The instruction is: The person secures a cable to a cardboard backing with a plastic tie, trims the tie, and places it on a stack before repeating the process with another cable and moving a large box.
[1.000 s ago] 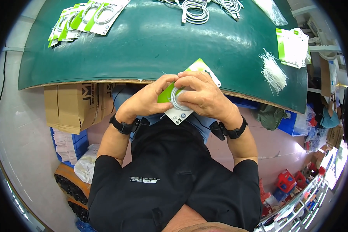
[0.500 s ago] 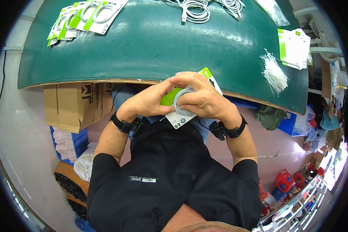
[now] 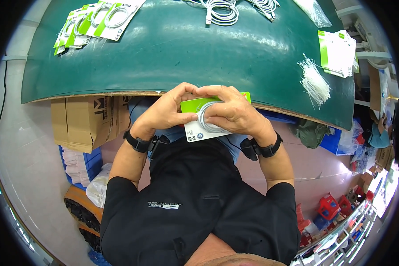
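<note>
Green-and-white card: a packaging card with a coiled white cable on its face, held flat between both hands just off the near edge of the green table, above the person's lap.
Left hand: the left hand grips the card's left side, fingers curled over the top edge, thumb pressed along the green strip.
Right hand: the right hand lies over the card's right half, fingers closed down on the cable coil, pinning it to the card.
Wrists: a dark band on each wrist.
Far left of table: a fanned row of finished cards, each with a cable on it, well apart from the hands.
Far middle: loose white cable coils.
Right side: a heap of white twist ties, and beyond it a stack of blank cards.
Under the table: a cardboard box to the person's left.
</note>
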A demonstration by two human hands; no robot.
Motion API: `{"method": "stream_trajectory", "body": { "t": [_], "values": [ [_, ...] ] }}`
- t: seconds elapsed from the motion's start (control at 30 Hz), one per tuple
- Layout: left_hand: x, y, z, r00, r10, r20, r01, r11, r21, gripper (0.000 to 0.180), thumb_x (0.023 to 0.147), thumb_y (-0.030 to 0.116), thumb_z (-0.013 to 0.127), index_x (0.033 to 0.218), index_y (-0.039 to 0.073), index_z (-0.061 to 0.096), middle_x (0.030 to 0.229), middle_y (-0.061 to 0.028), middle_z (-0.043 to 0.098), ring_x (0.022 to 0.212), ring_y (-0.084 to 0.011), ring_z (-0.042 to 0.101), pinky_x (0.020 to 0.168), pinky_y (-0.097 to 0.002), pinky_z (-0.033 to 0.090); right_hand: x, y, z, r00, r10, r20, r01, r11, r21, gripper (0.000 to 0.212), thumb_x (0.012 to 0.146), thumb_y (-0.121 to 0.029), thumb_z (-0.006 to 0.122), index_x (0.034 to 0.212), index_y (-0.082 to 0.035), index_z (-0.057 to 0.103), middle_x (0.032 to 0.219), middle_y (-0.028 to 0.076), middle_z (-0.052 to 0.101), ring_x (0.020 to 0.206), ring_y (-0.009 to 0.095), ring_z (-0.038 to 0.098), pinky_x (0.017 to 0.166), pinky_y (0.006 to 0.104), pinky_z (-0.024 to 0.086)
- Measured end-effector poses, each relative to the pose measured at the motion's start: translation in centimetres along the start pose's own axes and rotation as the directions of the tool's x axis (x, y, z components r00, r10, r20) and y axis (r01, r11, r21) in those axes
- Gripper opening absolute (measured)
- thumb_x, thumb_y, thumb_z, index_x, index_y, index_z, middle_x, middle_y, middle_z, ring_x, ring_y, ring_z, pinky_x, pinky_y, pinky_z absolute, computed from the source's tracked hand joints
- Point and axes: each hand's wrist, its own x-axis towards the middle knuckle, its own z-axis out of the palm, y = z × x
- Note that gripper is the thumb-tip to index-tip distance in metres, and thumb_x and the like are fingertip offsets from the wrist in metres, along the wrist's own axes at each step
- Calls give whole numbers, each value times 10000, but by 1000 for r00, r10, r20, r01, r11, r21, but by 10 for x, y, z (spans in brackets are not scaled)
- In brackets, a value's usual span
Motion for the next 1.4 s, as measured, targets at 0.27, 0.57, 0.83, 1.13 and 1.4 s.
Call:
{"method": "stream_trajectory", "body": {
  "t": [0.27, 0.57, 0.83, 1.13, 1.4],
  "values": [
    [-4, 6, -7, 997, -44, -61, 29, 973, -229, 610, 918, -40, 738, 1439, 18, 427, 1300, -154, 646, 1173, -196, 666, 982, -336, 579, 0, -1, 2, 995, 88, -38, -90, 994, -56, 137, 839, -118, 808, 947, -84, 732, 1382, 118, 664, 1192, 305, 645, 982, 426, 459],
    [-13, 17, 18, 897, 102, -429, -297, 859, -418, 709, 910, -52, 761, 1500, 41, 378, 1251, -151, 637, 1099, -194, 688, 963, -329, 593, 6, -8, 25, 910, 94, -403, -163, 977, -140, 158, 818, -79, 818, 949, -84, 730, 1246, 120, 688, 1083, 298, 648, 925, 422, 467],
    [1, 9, 52, 737, 239, -633, -476, 847, -235, 740, 918, -48, 767, 1518, 40, 344, 1263, -144, 639, 1134, -197, 681, 995, -339, 580, 19, -10, 47, 774, 26, -632, -196, 960, -201, 168, 820, -19, 813, 956, -60, 723, 1165, 130, 667, 1005, 289, 630, 844, 384, 508],
    [12, 5, 59, 717, 229, -658, -550, 765, -333, 584, 932, -47, 755, 1426, 6, 448, 1264, -131, 670, 1143, -185, 687, 977, -321, 584, 17, -4, 58, 698, 27, -716, -227, 956, -185, 203, 773, -30, 820, 941, -69, 711, 1146, 114, 654, 1007, 305, 622, 845, 414, 496],
    [13, -2, 53, 723, 267, -637, -512, 826, -236, 388, 950, -28, 744, 1297, -14, 571, 1189, -125, 729, 1077, -184, 720, 964, -321, 587, 16, -7, 57, 715, 19, -699, -229, 951, -209, 206, 781, -36, 826, 955, -70, 721, 1141, 112, 655, 1028, 299, 619, 869, 405, 487]
  ]
}}
